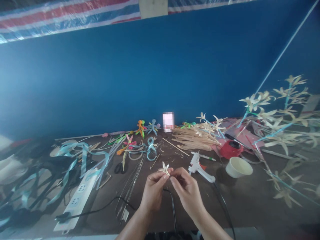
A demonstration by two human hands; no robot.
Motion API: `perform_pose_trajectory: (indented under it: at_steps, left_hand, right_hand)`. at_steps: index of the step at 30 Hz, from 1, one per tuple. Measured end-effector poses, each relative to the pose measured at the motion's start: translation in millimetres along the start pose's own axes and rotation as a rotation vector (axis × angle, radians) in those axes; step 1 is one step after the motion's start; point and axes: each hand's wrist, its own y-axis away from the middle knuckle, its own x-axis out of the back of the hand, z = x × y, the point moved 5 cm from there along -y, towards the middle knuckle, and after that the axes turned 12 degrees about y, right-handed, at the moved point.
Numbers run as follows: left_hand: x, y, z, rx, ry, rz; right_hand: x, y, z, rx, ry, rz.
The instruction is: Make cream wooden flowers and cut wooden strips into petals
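Note:
My left hand (153, 190) and my right hand (186, 190) meet over the near middle of the dark table (250, 200). Both pinch a small pale straw flower (165, 168), whose petals stick up above my fingertips. The left fingers grip its base from the left, and the right fingers press against it from the right. A white glue gun (197, 166) lies just right of my hands, its black cord running toward me.
A white cup (238, 166) and a red tape dispenser (230, 149) sit at right. A pile of straw strips (193, 138) lies behind. A flowered branch (280, 123) fills the right. A power strip (75, 198), blue ribbons (82, 156), scissors (120, 166) and thin wires (130, 186) lie at left.

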Motion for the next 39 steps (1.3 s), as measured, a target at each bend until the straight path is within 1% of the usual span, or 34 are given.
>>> perform_pose_trajectory:
  at_steps: [6, 16, 19, 21, 23, 28, 31, 35, 39]
  left_hand:
    - [3.7, -0.4, 0.4, -0.005, 0.007, 0.002]
    - [6.4, -0.8, -0.5, -0.001, -0.045, -0.016]
    - [0.8, -0.1, 5.6, -0.028, -0.13, -0.086]
    - [-5.3, 0.5, 10.5, -0.041, -0.22, -0.153]
    - [-10.4, 1.0, 14.7, -0.053, -0.307, -0.187]
    - [-21.0, 3.0, 21.7, -0.113, -0.413, -0.191]
    - [-28.3, 5.8, 26.2, -0.177, -0.473, -0.204]
    - [-36.4, 9.6, 32.4, -0.26, -0.606, -0.223]
    - [-39.5, 13.7, 37.3, -0.34, -0.743, -0.233]
  right_hand:
    - [-1.2, -0.1, 7.5, -0.058, 0.012, -0.05]
    - [0.8, -0.8, 3.6, -0.05, 0.019, -0.069]
    - [1.0, 0.4, 5.6, -0.045, 0.025, -0.054]
    - [1.4, 1.3, 6.4, -0.036, 0.036, -0.043]
    - [2.7, 1.9, 5.6, -0.017, 0.048, -0.022]
    - [6.6, 3.5, -1.9, 0.079, 0.052, 0.04]
    - [8.3, 4.5, -5.7, 0.143, 0.065, 0.07]
    - [9.8, 4.8, -7.9, 0.175, 0.082, 0.086]
    - [10.5, 5.1, -11.2, 0.214, 0.099, 0.09]
